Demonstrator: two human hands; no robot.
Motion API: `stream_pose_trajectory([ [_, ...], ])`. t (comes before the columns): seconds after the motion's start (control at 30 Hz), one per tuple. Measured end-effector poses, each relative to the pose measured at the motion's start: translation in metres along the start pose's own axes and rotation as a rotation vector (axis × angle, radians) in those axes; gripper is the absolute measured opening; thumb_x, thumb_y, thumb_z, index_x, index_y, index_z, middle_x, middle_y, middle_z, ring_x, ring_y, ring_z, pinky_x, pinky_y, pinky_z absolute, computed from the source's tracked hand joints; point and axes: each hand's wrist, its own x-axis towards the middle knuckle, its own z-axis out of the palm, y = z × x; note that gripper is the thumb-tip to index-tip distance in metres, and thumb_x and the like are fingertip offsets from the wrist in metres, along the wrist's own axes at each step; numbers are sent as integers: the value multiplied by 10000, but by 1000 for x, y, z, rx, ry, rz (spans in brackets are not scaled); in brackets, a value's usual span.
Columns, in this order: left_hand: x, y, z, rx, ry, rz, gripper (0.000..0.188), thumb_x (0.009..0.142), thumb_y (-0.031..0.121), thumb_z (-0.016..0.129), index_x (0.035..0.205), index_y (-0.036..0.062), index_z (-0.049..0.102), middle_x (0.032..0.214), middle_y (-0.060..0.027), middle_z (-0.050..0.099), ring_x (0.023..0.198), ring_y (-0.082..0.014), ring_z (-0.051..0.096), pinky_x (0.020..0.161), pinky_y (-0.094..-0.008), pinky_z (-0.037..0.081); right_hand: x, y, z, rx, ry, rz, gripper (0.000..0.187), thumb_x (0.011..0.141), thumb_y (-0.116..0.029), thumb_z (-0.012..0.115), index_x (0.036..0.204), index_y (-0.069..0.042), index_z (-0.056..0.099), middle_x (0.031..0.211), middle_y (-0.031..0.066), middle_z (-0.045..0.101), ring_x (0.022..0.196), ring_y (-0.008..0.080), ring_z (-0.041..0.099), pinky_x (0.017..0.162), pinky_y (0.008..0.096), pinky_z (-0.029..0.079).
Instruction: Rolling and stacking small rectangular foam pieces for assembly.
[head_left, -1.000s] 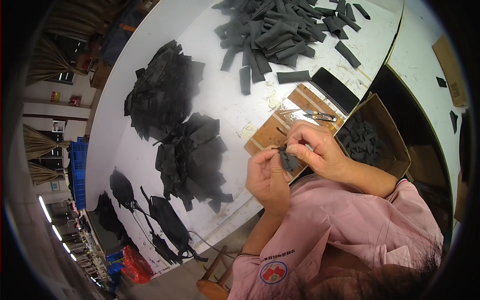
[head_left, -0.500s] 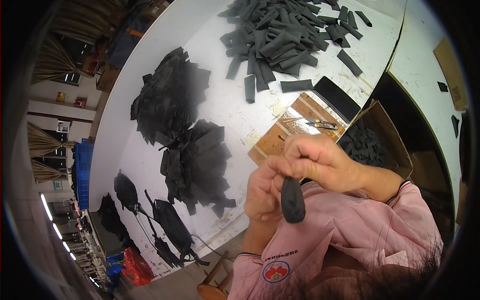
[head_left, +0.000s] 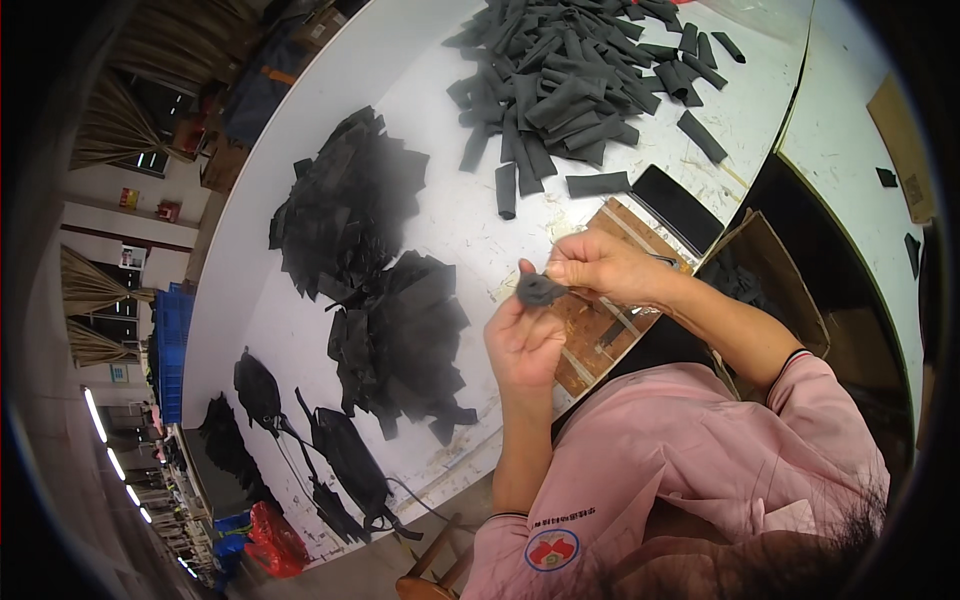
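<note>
A dark grey fabric tube (head_left: 540, 290) is held up between my hands, bunched and seen nearly end-on. My left hand (head_left: 527, 342) grips it from below, with its fingertips partly behind the fabric. From the right, my right hand (head_left: 605, 268) pinches its edge between thumb and fingers. Both hands are over the near left side of a brown wooden board (head_left: 632, 228) with pale strips. A small tool (head_left: 662, 259), partly covered by my right hand, lies on the board. Beyond it rests a black flat phone-like slab (head_left: 678, 208).
A large heap of dark grey fabric tubes (head_left: 560, 85) lies at the far side of the white table (head_left: 450, 200). To the left are two piles of black fabric pieces (head_left: 345, 205) and black pouches with straps (head_left: 340, 450). A cardboard box (head_left: 775, 250) holding small dark pieces stands at right.
Both hands moved away from my chest, out over the board. The fabric tube went from hanging lengthwise to being bunched and turned end-on. My left hand's palm now faces more upward.
</note>
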Motion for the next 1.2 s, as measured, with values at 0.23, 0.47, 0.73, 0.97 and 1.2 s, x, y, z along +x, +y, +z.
stream_pose_trajectory([
  [0.23, 0, -5, -34, 199, -69, 26, 254, 859, 11, 341, 1087, 2, 452, 870, -123, 574, 342, -36, 289, 339, -159, 229, -7, 21, -10, 106, -36, 52, 279, 843, -266, 516, 670, -48, 490, 550, -29, 404, 470, 46, 340, 415, 201, 270],
  [0.47, -17, -41, 9, 1122, 14, 508, 346, 831, 18, 470, 1153, 10, 343, 842, -120, 576, 459, -23, 417, 387, -156, 302, 2, 8, -18, 98, -193, -65, 230, 848, -229, 494, 713, -43, 499, 574, -26, 427, 482, 43, 360, 438, 185, 291],
  [0.73, -8, -26, -40, 789, 53, 303, 232, 839, -7, 434, 1065, 36, 407, 893, -92, 574, 451, -26, 381, 387, -161, 266, -6, 51, -14, 104, -47, -111, 198, 844, -246, 522, 770, -64, 498, 672, -52, 440, 599, 35, 386, 537, 176, 332],
  [0.97, -9, -21, -8, 209, -65, 128, 201, 876, 88, 376, 1057, 29, 439, 763, -63, 546, 355, -34, 300, 373, -170, 262, -5, 19, -3, 68, -50, -101, 204, 845, -221, 509, 736, -48, 496, 618, -47, 417, 536, 32, 368, 475, 171, 307],
  [1.2, 4, -29, -34, 1059, 264, 401, 210, 836, 31, 426, 1043, 22, 458, 818, -72, 553, 497, -53, 404, 437, -172, 317, -4, 69, -14, 269, 96, -80, 205, 840, -224, 523, 746, -41, 531, 637, -31, 463, 539, 44, 378, 489, 181, 315],
])
